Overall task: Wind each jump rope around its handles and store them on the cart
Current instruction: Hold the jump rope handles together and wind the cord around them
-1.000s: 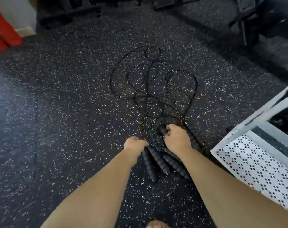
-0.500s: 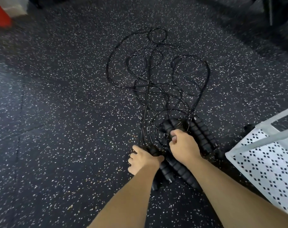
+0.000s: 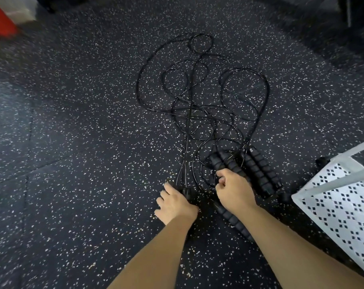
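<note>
Freeing handles from the tangle point(image 3: 197, 105).
Right hand point(image 3: 234, 192) curls round 1 handle point(image 3: 232, 219); left hand point(image 3: 177, 203) covers another handle point(image 3: 186, 193), grip unclear; pull cords loose before winding.

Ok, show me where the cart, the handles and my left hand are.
cart point(image 3: 341, 207): head view, on its white perforated shelf.
handles point(image 3: 266, 168): head view, on the ribbed grip of the one nearest the cart.
left hand point(image 3: 175, 205): head view, on the back of the hand.
</note>
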Demonstrator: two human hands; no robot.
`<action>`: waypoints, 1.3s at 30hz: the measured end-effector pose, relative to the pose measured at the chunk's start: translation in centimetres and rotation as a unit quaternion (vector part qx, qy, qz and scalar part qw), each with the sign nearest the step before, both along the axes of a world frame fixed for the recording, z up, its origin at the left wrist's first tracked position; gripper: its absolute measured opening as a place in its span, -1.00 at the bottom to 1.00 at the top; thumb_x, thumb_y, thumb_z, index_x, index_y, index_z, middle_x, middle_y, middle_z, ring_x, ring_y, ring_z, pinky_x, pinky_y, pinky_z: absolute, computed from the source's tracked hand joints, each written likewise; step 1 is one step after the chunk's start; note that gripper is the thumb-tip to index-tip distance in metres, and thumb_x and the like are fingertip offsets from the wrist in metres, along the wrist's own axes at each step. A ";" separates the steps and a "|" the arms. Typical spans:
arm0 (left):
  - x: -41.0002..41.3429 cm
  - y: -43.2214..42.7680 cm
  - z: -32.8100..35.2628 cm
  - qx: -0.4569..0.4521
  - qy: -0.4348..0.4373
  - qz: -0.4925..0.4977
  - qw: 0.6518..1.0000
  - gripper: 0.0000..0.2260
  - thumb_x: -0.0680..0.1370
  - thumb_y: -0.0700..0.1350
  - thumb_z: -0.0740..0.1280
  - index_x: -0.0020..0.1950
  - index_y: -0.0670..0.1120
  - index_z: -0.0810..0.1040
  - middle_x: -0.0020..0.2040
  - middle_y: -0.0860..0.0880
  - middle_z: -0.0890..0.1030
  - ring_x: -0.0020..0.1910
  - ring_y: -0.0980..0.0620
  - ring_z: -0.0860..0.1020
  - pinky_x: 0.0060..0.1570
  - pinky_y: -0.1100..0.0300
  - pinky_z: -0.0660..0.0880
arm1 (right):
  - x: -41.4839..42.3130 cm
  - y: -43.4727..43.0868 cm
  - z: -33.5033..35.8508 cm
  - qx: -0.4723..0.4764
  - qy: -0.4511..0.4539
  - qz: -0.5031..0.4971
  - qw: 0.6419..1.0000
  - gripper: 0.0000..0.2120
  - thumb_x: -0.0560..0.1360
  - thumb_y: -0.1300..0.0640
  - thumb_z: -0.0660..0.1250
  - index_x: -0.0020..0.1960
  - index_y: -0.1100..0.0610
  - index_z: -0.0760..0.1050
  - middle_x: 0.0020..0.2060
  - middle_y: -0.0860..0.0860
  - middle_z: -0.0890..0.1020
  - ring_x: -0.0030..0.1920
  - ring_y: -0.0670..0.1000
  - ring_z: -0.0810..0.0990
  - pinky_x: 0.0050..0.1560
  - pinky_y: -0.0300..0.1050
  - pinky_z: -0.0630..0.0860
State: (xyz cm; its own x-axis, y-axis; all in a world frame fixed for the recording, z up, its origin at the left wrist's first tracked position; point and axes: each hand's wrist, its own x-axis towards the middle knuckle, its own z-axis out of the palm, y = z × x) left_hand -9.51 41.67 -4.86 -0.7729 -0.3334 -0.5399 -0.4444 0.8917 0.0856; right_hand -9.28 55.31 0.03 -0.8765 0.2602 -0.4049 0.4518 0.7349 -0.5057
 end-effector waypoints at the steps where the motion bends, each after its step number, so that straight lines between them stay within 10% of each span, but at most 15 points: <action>1: 0.0 -0.6 0.0 -0.006 0.005 -0.013 1.000 -0.06 0.41 0.12 0.50 0.54 -0.12 -0.04 0.44 -0.05 0.29 0.43 -0.08 0.27 0.30 -0.02 0.33 | 0.0 0.0 0.0 -0.001 0.000 0.000 1.000 -0.63 0.57 0.17 0.21 0.38 0.03 0.40 0.16 -0.05 0.58 0.15 -0.01 0.52 0.07 -0.07 0.50; 24: 0.1 -9.6 2.0 -0.023 -0.008 -0.109 0.994 -0.32 0.48 0.19 0.41 0.42 -0.09 0.18 0.33 -0.05 0.37 0.35 -0.06 0.38 0.27 -0.04 0.42 | -0.7 -3.9 2.1 0.005 -0.026 0.045 0.999 -0.65 0.59 0.14 0.21 0.36 0.03 0.40 0.02 -0.09 0.59 0.03 -0.03 0.54 0.00 -0.08 0.52; 39: 0.5 -16.1 24.0 -0.091 0.090 -0.144 0.981 -0.49 0.42 0.14 0.40 0.24 -0.01 0.31 0.16 0.00 0.49 0.22 -0.08 0.48 0.16 -0.05 0.40 | 1.5 -11.2 18.2 -0.019 0.040 0.122 0.992 -0.68 0.59 0.12 0.21 0.34 0.01 0.41 0.08 -0.06 0.60 -0.02 -0.03 0.59 0.01 -0.05 0.58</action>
State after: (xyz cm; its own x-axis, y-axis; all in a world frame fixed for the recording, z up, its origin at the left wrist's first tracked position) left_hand -9.06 25.60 19.16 -0.9263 -0.1658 -0.3383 -0.1643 0.9858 -0.0335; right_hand -7.77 44.15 18.20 -0.9415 0.0225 -0.3363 0.2200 0.7970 -0.5625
